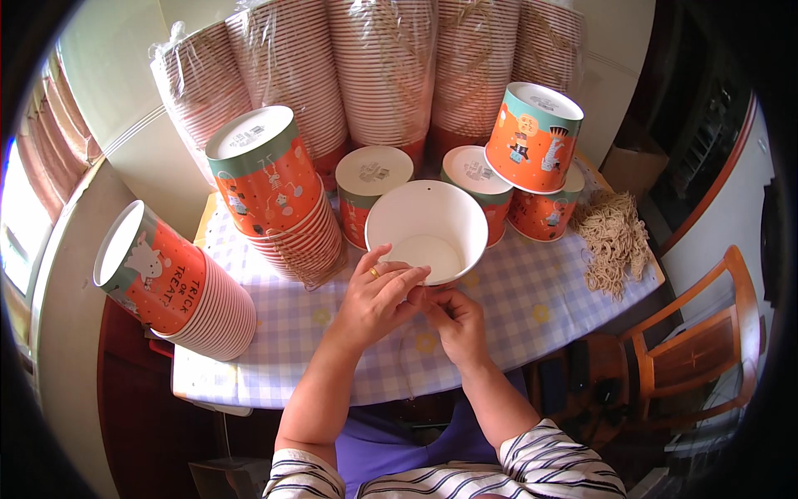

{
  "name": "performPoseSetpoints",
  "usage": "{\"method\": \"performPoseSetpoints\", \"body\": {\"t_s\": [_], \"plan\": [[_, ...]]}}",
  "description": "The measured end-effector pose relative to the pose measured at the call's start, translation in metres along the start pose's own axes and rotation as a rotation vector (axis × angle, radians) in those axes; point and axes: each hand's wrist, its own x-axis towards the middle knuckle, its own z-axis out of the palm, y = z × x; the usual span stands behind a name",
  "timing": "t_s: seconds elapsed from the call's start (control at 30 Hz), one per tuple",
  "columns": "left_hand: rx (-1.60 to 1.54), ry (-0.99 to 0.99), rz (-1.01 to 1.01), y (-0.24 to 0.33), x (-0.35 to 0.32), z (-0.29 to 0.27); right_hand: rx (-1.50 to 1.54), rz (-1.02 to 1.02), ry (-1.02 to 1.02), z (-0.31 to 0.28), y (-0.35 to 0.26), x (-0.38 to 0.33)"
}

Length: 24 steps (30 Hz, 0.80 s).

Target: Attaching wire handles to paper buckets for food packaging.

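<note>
Your left hand [378,299] is half-curled, its fingers over the near rim of the white-lined bucket [428,220], midway between the left and right edges of the table [278,362]. Your right hand [460,326] has thumb and forefinger together just beside it; whether either hand grips anything, I cannot tell. Upturned buckets [374,173] stand behind. A beige cord heap [613,237] lies by the right edge, a nested stack [179,283] by the left, plastic-wrapped stacks [382,75] along the back.
</note>
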Motion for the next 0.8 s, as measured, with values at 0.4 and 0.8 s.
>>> {"method": "performPoseSetpoints", "body": {"t_s": [0.4, 0.8], "plan": [[-0.023, 0.007, 0.013, -0.001, 0.001, 0.0, -0.006, -0.009, -0.002, -0.001, -0.001, 0.0], [-0.026, 0.108, -0.015, 0.005, 0.009, -0.013, 0.135, 0.047, -0.027, -0.003, -0.004, 0.0]]}}
